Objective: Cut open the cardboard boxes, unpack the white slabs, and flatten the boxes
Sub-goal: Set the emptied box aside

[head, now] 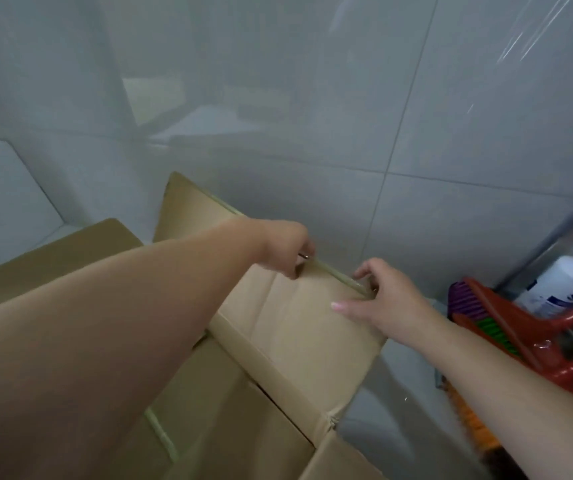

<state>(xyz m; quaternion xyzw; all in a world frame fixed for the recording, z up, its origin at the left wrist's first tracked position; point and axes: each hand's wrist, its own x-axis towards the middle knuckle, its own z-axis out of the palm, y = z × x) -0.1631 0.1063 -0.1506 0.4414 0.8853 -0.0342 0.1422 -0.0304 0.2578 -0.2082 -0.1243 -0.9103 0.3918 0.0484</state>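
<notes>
I've got the brown corrugated cardboard box low-centre in the head view, pushed up against the pale grey glossy tiled wall, flaps up and open; no white slabs visible from here, can't tell if any are inside. My left hand is curled over the far edge of the raised flap, fingers gripping it, w/ a small shiny metal bit at the fingers, prob. a ring or a blade tip, too blurred to say. My right hand is half-closed on the same flap edge near its corner, thumb flat on the inner face, fingers hooked over the top where a strip of clear packing tape runs along the edge. Risks as I judge them: if that metal bit is a cutter, the two hands are close together on one edge and a slip along the tape puts the blade toward my right fingers. Folding the flap down hard vs. the wall could pinch knuckles btw cardboard and tile. Tape may hold the seam, so the flap tears unevenly rather than flattening. To the right, just beside the box, a red plastic broom w/ purple and green bristles and a white plastic bottle sit close; a swinging flap or my right elbow could knock them over.
</notes>
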